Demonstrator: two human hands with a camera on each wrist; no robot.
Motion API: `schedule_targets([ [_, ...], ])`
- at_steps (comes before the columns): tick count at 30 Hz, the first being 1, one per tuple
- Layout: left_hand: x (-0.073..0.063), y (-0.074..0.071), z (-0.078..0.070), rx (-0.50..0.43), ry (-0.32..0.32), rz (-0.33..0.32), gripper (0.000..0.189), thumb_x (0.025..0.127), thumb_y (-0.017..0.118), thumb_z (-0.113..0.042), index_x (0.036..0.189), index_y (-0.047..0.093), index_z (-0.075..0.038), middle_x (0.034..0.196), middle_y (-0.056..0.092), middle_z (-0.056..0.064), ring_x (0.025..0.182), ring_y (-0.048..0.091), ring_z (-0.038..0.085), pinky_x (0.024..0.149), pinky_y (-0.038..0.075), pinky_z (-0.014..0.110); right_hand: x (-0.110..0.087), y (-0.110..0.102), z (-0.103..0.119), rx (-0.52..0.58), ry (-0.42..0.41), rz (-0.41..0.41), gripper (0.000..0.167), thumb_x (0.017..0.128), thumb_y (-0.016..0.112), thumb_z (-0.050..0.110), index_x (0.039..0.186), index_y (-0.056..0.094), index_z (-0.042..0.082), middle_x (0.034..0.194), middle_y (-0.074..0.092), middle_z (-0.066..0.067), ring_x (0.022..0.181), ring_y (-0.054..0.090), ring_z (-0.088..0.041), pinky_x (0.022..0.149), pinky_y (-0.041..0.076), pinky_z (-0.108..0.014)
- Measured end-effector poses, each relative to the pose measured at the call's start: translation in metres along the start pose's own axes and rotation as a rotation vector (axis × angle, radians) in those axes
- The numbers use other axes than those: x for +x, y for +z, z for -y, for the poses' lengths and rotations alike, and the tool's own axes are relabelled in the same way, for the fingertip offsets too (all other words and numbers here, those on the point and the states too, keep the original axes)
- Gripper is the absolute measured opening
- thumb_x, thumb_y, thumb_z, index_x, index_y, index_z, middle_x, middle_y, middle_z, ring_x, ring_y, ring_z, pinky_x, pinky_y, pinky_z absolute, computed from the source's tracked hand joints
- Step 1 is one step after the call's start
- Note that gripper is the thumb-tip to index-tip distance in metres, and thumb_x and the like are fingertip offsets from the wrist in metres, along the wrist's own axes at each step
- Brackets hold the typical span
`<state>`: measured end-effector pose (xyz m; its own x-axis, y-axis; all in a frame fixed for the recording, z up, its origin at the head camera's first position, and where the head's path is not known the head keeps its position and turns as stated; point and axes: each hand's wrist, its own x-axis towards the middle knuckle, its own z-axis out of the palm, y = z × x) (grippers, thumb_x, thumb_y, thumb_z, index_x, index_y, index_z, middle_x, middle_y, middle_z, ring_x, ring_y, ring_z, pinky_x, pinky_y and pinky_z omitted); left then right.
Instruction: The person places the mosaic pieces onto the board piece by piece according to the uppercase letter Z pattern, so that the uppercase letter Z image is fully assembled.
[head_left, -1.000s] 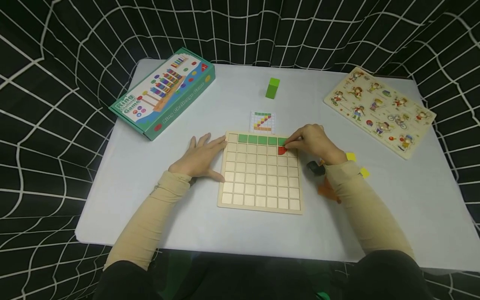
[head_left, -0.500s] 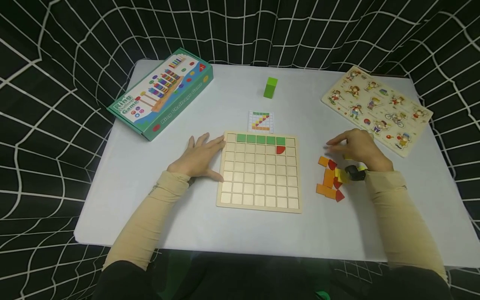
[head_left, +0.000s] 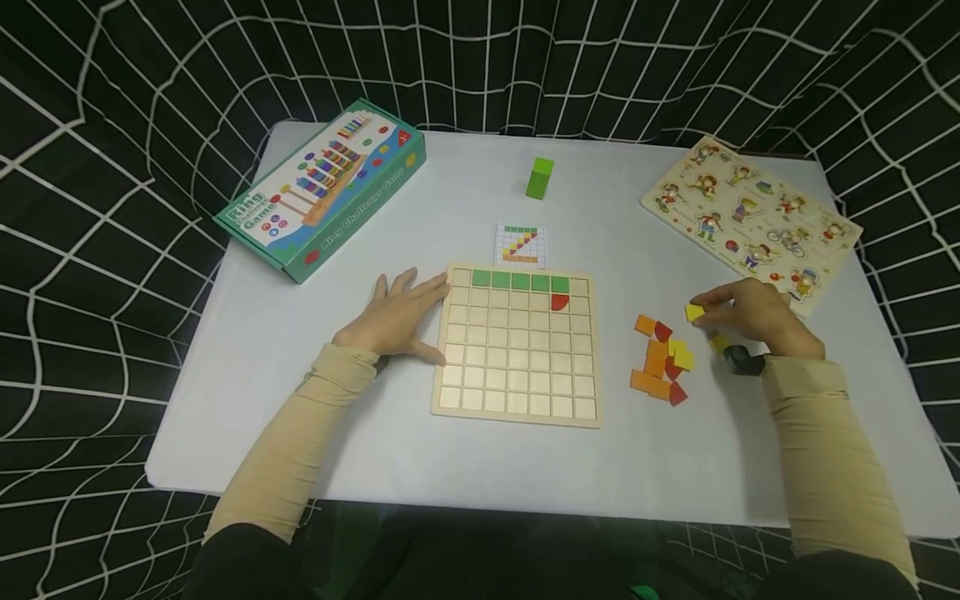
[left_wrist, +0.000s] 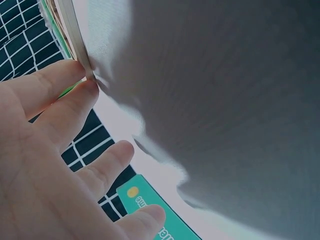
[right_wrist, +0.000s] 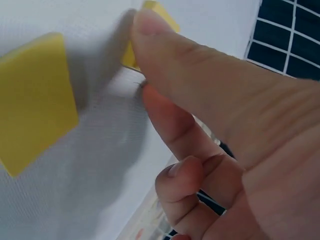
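The wooden grid board [head_left: 517, 358] lies flat, with a row of green squares [head_left: 521, 281] along its top and one red quarter-round piece [head_left: 559, 302] below the last square. Spread fingers of my left hand [head_left: 393, 317] touch the board's left edge; in the left wrist view two fingertips rest against that edge. Over on the right, my right hand [head_left: 761, 317] pinches a small yellow tile [head_left: 693, 312] between thumb and fingers. Close to that hand lies another yellow tile [right_wrist: 37, 102], large in the right wrist view. The thumb partly hides the pinched tile.
Loose orange, red and yellow pieces [head_left: 656, 360] lie right of the board. A printed pattern card [head_left: 521, 245] sits behind it, with a green block [head_left: 540, 178] farther back. A green game box [head_left: 330, 187] is at back left, a picture puzzle board [head_left: 750, 221] at back right.
My right hand has left the red piece on the grid board and moved right, past the loose pieces, to pinch a yellow tile. The left hand stays at the board's edge.
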<state>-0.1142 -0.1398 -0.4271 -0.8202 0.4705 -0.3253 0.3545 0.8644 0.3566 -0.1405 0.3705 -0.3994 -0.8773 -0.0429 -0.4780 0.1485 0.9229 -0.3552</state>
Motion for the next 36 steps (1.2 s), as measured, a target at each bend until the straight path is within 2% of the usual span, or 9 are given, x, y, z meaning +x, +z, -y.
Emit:
schedule_targets([
  [4,0.000,0.001,0.000,-0.003,0.001,0.000,0.118,0.071,0.086,-0.057,0.165,0.028,-0.016,0.176,0.015,0.000,0.162,0.006,0.047,0.122,0.004,0.080,0.001,0.003,0.001,-0.017,0.007,-0.027,0.049,0.093,0.077,0.030,0.130,0.068,0.000,0.144,0.052,-0.037,0.130,0.043,-0.050,0.100,0.042,-0.066],
  [7,0.000,0.001,0.000,-0.006,-0.004,0.000,0.118,0.071,0.086,-0.057,0.165,0.028,-0.016,0.176,0.015,0.000,0.162,0.006,0.047,0.123,0.004,0.079,0.002,0.003,0.003,-0.035,-0.018,-0.058,0.044,0.090,0.080,0.027,0.121,0.071,-0.003,0.132,0.059,-0.035,0.116,0.050,-0.046,0.086,0.047,-0.053],
  [10,-0.001,0.001,0.000,-0.009,-0.005,0.001,0.118,0.071,0.087,-0.056,0.165,0.028,-0.016,0.176,0.016,0.000,0.162,0.005,0.047,0.123,0.004,0.079,0.003,0.002,0.005,-0.037,-0.054,-0.068,0.038,0.089,0.081,0.025,0.112,0.072,-0.004,0.114,0.067,-0.028,0.099,0.053,-0.035,0.074,0.044,-0.037],
  [14,-0.001,0.001,0.000,-0.012,-0.003,0.001,0.117,0.071,0.087,-0.056,0.165,0.027,-0.017,0.176,0.015,0.000,0.162,0.005,0.047,0.123,0.003,0.079,0.007,-0.002,0.015,-0.017,-0.101,-0.065,0.034,0.093,0.077,0.027,0.109,0.072,-0.002,0.104,0.070,-0.019,0.092,0.052,-0.026,0.072,0.042,-0.029],
  [20,-0.001,0.001,0.001,-0.004,0.003,-0.001,0.117,0.072,0.086,-0.057,0.165,0.027,-0.016,0.176,0.015,-0.001,0.162,0.006,0.047,0.123,0.004,0.079,0.016,0.001,0.058,0.008,-0.167,-0.061,0.033,0.096,0.074,0.027,0.110,0.072,-0.002,0.105,0.070,-0.020,0.092,0.055,-0.026,0.074,0.045,-0.029],
  [24,0.000,0.001,0.001,-0.004,0.008,-0.003,0.117,0.072,0.086,-0.057,0.165,0.027,-0.016,0.176,0.015,0.000,0.162,0.006,0.047,0.123,0.005,0.079,0.025,0.011,0.091,0.000,-0.251,-0.062,0.029,0.095,0.074,0.023,0.109,0.073,-0.003,0.105,0.071,-0.021,0.090,0.054,-0.026,0.073,0.044,-0.029],
  [32,-0.001,0.001,0.002,0.005,0.004,-0.003,0.118,0.071,0.086,-0.058,0.165,0.027,-0.017,0.176,0.015,-0.001,0.161,0.007,0.048,0.122,0.006,0.080,0.040,0.038,0.152,0.056,-0.375,-0.039,0.020,0.092,0.078,0.019,0.101,0.077,0.001,0.096,0.074,-0.013,0.086,0.050,-0.021,0.072,0.039,-0.029],
  [34,-0.001,0.001,0.002,0.004,0.003,-0.003,0.117,0.071,0.086,-0.058,0.165,0.027,-0.017,0.176,0.015,-0.001,0.162,0.007,0.047,0.122,0.005,0.080,0.042,0.044,0.164,0.063,-0.402,-0.024,0.018,0.091,0.079,0.019,0.099,0.078,0.003,0.092,0.077,-0.011,0.084,0.051,-0.019,0.072,0.040,-0.028],
  [36,-0.001,0.001,0.001,0.002,0.004,-0.002,0.117,0.072,0.086,-0.058,0.165,0.028,-0.017,0.176,0.015,-0.001,0.161,0.007,0.048,0.122,0.005,0.080,0.043,0.050,0.173,0.066,-0.418,-0.004,0.016,0.090,0.081,0.019,0.096,0.079,0.004,0.086,0.078,-0.009,0.081,0.058,-0.017,0.074,0.043,-0.027],
])
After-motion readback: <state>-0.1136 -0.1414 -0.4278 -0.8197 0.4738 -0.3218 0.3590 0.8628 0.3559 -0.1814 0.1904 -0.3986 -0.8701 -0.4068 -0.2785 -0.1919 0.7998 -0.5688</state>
